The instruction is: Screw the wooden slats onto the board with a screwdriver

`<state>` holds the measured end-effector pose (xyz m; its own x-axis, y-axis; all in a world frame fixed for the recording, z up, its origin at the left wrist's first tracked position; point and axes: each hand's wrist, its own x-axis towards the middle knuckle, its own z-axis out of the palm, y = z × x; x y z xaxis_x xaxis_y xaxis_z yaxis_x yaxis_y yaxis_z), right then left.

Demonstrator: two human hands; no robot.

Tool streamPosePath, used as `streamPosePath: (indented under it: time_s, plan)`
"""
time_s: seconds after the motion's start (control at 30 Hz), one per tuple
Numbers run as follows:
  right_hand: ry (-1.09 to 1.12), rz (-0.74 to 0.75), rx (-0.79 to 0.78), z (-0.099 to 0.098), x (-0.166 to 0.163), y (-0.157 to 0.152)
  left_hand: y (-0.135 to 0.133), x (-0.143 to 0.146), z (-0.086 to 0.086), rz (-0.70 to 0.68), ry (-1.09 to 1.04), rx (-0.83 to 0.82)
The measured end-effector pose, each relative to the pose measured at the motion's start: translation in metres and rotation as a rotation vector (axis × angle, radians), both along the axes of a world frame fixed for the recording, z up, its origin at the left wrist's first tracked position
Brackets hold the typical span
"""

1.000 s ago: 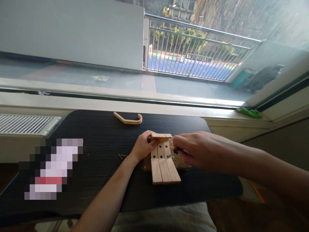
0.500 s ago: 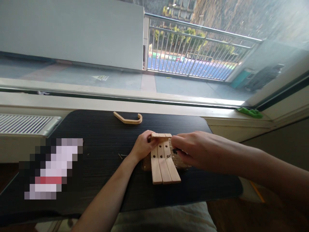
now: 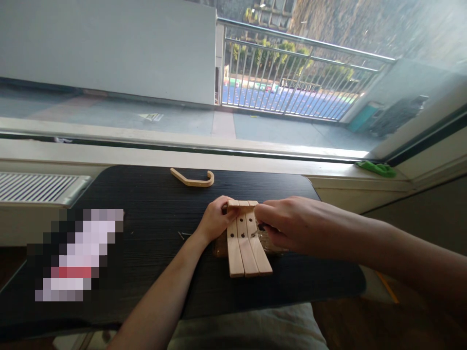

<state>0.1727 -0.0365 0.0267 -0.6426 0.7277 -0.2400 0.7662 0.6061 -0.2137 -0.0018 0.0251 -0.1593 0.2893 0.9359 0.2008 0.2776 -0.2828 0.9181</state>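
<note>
A small wooden panel [image 3: 247, 250] of three slats with dark holes lies on the black table [image 3: 153, 218]. My left hand [image 3: 214, 222] is closed on the panel's far left corner. My right hand [image 3: 282, 222] is pinched over the panel's right side, with a small dark tool partly showing under the fingers near the holes. Under the panel lies a clear plastic bag [image 3: 220, 248], mostly hidden.
A curved wooden piece [image 3: 193, 179] lies near the table's far edge. A blurred-out object [image 3: 78, 253] rests on the left of the table. A radiator grille [image 3: 40, 187] is at the left, a green item [image 3: 375, 168] on the sill at right.
My right hand has crept slightly left over the slats. The left hand and the panel have stayed put.
</note>
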Motion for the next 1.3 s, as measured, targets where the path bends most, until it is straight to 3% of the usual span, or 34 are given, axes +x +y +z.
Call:
streamPosePath:
  time_s: [1.3]
  plan:
    - [-0.068, -0.014, -0.017, 0.004, -0.006, 0.002, 0.0, 0.0, -0.003, 0.005, 0.01, 0.009]
